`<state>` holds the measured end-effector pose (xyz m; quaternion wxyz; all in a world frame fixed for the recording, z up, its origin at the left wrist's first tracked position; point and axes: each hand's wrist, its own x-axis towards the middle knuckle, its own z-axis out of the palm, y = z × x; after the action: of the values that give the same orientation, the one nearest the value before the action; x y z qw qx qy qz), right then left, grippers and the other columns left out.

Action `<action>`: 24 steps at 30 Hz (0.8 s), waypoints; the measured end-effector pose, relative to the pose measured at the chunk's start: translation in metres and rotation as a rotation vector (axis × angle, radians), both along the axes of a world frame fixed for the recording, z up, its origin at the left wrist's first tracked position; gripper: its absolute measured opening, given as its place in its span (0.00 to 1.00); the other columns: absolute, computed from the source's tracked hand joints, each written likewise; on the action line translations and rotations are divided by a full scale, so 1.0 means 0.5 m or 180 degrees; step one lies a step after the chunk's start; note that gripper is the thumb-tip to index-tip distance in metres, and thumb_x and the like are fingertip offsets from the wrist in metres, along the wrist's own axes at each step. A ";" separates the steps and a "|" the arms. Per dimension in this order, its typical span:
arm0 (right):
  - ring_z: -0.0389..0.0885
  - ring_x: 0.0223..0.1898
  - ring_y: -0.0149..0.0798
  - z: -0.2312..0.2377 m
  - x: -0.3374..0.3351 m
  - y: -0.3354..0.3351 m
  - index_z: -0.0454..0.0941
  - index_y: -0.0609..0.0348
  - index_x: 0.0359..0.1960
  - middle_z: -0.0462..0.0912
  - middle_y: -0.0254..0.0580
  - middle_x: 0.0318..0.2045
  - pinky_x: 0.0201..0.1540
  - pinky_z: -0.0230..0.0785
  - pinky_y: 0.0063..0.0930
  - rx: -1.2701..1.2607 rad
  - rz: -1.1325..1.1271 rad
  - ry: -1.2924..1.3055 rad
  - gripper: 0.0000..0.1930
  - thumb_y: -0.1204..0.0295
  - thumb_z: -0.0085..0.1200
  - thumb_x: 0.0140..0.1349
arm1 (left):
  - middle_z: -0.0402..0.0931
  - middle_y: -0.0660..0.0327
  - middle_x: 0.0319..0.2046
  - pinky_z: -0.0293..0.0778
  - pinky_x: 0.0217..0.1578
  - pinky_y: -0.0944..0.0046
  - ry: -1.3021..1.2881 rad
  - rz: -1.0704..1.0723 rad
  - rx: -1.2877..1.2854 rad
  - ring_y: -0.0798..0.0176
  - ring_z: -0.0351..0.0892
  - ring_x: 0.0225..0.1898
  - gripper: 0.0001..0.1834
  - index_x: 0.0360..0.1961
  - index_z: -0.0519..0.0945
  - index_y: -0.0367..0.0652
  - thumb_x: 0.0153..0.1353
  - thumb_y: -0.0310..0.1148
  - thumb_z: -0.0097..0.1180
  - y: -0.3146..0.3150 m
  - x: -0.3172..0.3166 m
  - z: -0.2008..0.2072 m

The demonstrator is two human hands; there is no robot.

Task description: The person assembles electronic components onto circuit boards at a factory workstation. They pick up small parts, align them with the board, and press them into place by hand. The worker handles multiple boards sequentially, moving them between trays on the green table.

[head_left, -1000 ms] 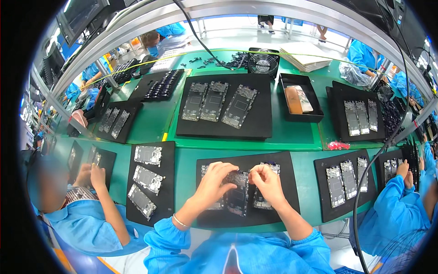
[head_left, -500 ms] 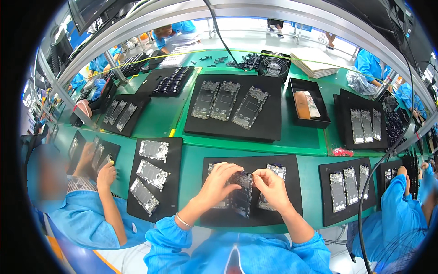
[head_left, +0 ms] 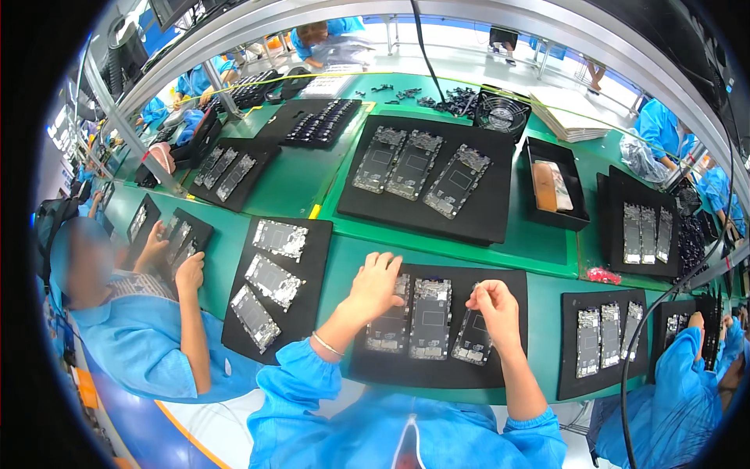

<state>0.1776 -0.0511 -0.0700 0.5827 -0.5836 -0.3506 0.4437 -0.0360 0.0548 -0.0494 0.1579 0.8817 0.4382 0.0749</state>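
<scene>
Three flat, phone-shaped circuit boards lie side by side on the black foam mat before me: a left board [head_left: 387, 331], a middle board [head_left: 430, 316] and a right board [head_left: 472, 344]. My left hand [head_left: 375, 288] is over the upper left of the left board, fingers stretched out and thumb at its top edge. It holds nothing that I can see. My right hand [head_left: 497, 306] is at the upper end of the right board, fingertips pinched together. What they hold, if anything, is too small to make out.
Another foam pad [head_left: 492, 205] with three boards lies beyond, beside a black tray [head_left: 574, 211] with a brown item in it. Left and right are mats [head_left: 308, 301] with boards. A co-worker [head_left: 148, 313] on my left holds a pad. A black cable [head_left: 627, 391] hangs at right.
The middle board, held tilted up between both hands before, now lies flat on the mat. My left hand has moved off it to the left, my right hand over the right board.
</scene>
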 end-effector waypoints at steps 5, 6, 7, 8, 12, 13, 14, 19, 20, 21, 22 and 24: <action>0.82 0.33 0.31 0.003 -0.090 0.017 0.72 0.63 0.37 0.80 0.40 0.30 0.36 0.72 0.23 -0.0187 0.0455 -0.0211 0.08 0.71 0.49 0.63 | 0.68 0.56 0.50 0.69 0.51 0.56 -0.0534 -0.0083 -0.0406 0.51 0.64 0.54 0.31 0.50 0.71 0.43 0.42 0.29 0.68 -0.015 -0.060 0.011; 0.82 0.33 0.31 0.000 -0.108 0.025 0.72 0.63 0.37 0.80 0.40 0.30 0.36 0.73 0.23 -0.0092 0.0508 -0.0178 0.08 0.70 0.49 0.63 | 0.68 0.56 0.50 0.70 0.50 0.56 -0.0817 -0.0128 -0.0462 0.51 0.65 0.54 0.30 0.50 0.72 0.44 0.42 0.28 0.67 -0.026 -0.075 0.032; 0.82 0.33 0.31 -0.002 -0.125 0.033 0.72 0.63 0.36 0.80 0.40 0.30 0.36 0.73 0.23 0.0003 0.0558 -0.0144 0.08 0.70 0.49 0.63 | 0.69 0.56 0.50 0.71 0.49 0.57 -0.1099 -0.0176 -0.0518 0.52 0.65 0.53 0.29 0.49 0.72 0.44 0.43 0.27 0.67 -0.035 -0.086 0.045; 0.82 0.33 0.31 0.000 -0.138 0.038 0.72 0.64 0.36 0.80 0.40 0.31 0.36 0.73 0.23 -0.0017 0.0609 -0.0187 0.08 0.71 0.49 0.63 | 0.69 0.57 0.50 0.72 0.49 0.57 -0.1182 -0.0229 -0.0390 0.52 0.65 0.54 0.28 0.49 0.72 0.44 0.43 0.26 0.66 -0.040 -0.095 0.050; 0.81 0.32 0.30 0.019 -0.185 0.048 0.72 0.65 0.37 0.80 0.39 0.30 0.36 0.72 0.23 0.0107 0.0688 0.0025 0.07 0.73 0.48 0.63 | 0.69 0.58 0.49 0.73 0.50 0.59 -0.1437 -0.0294 -0.0158 0.54 0.65 0.54 0.28 0.49 0.72 0.44 0.43 0.24 0.66 -0.056 -0.115 0.056; 0.81 0.32 0.29 0.022 -0.189 0.049 0.72 0.65 0.36 0.80 0.39 0.30 0.36 0.72 0.22 0.0144 0.0700 -0.0046 0.07 0.73 0.48 0.63 | 0.69 0.58 0.49 0.73 0.50 0.59 -0.1487 -0.0306 -0.0129 0.54 0.66 0.54 0.28 0.49 0.73 0.44 0.43 0.24 0.66 -0.059 -0.118 0.058; 0.81 0.32 0.29 0.027 -0.192 0.049 0.72 0.65 0.36 0.80 0.38 0.30 0.36 0.72 0.22 0.0181 0.0710 -0.0116 0.07 0.73 0.48 0.63 | 0.70 0.58 0.49 0.73 0.50 0.59 -0.1507 -0.0288 -0.0109 0.54 0.66 0.54 0.28 0.49 0.73 0.44 0.43 0.24 0.66 -0.058 -0.118 0.058; 0.80 0.33 0.28 0.044 -0.193 0.036 0.74 0.65 0.38 0.80 0.38 0.30 0.37 0.72 0.22 0.0121 0.0740 -0.0157 0.08 0.72 0.49 0.63 | 0.70 0.59 0.49 0.72 0.50 0.59 -0.1617 -0.0320 -0.0096 0.55 0.66 0.54 0.28 0.49 0.73 0.44 0.42 0.24 0.67 -0.063 -0.121 0.050; 0.81 0.33 0.28 0.050 -0.191 0.033 0.74 0.65 0.38 0.81 0.38 0.30 0.37 0.72 0.22 0.0077 0.0743 -0.0098 0.08 0.72 0.50 0.62 | 0.70 0.58 0.49 0.69 0.52 0.58 -0.1678 -0.0320 -0.0157 0.53 0.66 0.54 0.28 0.49 0.73 0.44 0.42 0.25 0.66 -0.064 -0.121 0.049; 0.81 0.33 0.29 0.054 -0.189 0.031 0.74 0.65 0.38 0.81 0.38 0.30 0.37 0.72 0.21 0.0032 0.0741 -0.0034 0.08 0.72 0.50 0.62 | 0.70 0.57 0.50 0.66 0.53 0.56 -0.1734 -0.0324 -0.0222 0.51 0.65 0.54 0.28 0.49 0.73 0.44 0.43 0.25 0.66 -0.066 -0.120 0.048; 0.80 0.33 0.28 0.053 -0.188 0.030 0.74 0.65 0.38 0.80 0.37 0.30 0.37 0.72 0.21 0.0050 0.0759 -0.0087 0.08 0.72 0.50 0.63 | 0.70 0.56 0.50 0.63 0.55 0.55 -0.1790 -0.0326 -0.0286 0.49 0.64 0.54 0.28 0.49 0.73 0.45 0.43 0.25 0.65 -0.067 -0.120 0.047; 0.78 0.32 0.26 0.050 -0.186 0.027 0.73 0.66 0.38 0.78 0.35 0.30 0.36 0.71 0.19 0.0081 0.0794 -0.0185 0.08 0.72 0.49 0.64 | 0.70 0.57 0.50 0.63 0.55 0.55 -0.1745 -0.0349 -0.0179 0.49 0.64 0.54 0.28 0.49 0.73 0.45 0.43 0.25 0.65 -0.070 -0.118 0.048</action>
<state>0.0845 -0.0378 -0.0449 0.5200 -0.5406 -0.4428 0.4912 -0.0952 0.0199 -0.0253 0.2988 0.8463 0.3327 0.2897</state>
